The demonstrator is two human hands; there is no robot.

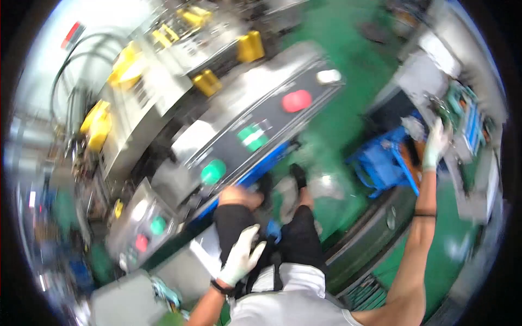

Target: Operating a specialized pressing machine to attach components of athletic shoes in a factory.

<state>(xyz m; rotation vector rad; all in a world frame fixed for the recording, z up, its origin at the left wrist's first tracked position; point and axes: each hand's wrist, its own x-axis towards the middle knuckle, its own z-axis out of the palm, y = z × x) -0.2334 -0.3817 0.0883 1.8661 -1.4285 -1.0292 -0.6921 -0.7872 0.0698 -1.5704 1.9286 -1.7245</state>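
Note:
My left hand point(243, 255), in a white glove, hovers over my lap. Its fingers are apart and hold nothing that I can see. Far out to the right, my right hand point(436, 142), also gloved in white, reaches to the edge of a cluttered side bench point(467, 190). Its fingers look stretched out, though blurred. Just beyond them lie small metallic parts point(443, 111), too smeared to name. Beside this hand are a crumpled clear bag point(414, 128) and a blue plastic stool or crate point(380, 163).
A dark conveyor point(231, 146) runs diagonally ahead, carrying a red round piece point(297, 101), green round pieces point(213, 171) and a white piece point(328, 76). Behind it stands a machine with yellow parts point(128, 68). A lower tray point(138, 217) sits at its left end. The floor point(331, 136) is green.

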